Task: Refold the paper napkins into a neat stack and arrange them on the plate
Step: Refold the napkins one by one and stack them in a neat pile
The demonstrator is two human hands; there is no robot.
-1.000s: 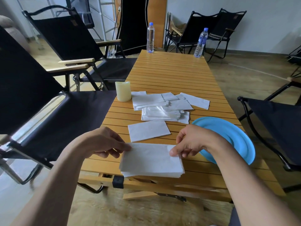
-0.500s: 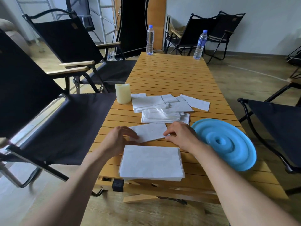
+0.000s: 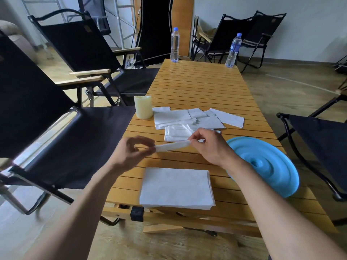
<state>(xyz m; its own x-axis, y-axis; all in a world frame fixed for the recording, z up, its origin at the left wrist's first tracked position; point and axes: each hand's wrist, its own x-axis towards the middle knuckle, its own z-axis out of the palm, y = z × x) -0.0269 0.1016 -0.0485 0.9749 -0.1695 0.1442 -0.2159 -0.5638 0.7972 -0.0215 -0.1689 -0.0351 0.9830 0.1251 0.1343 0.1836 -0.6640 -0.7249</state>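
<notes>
Between left hand (image 3: 131,153) and right hand (image 3: 210,147), pinched napkin (image 3: 172,146).

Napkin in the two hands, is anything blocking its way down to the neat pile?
Nothing visible. The napkin, pinched by the left hand and right hand, hangs over bare table slats, and the neat stack lies just nearer with its top uncovered.

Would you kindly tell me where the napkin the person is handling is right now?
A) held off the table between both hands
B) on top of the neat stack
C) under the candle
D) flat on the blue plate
A: the left hand and right hand each pinch an end of the napkin, clear of the table, beyond the stack; the blue plate bears no napkin.
</notes>
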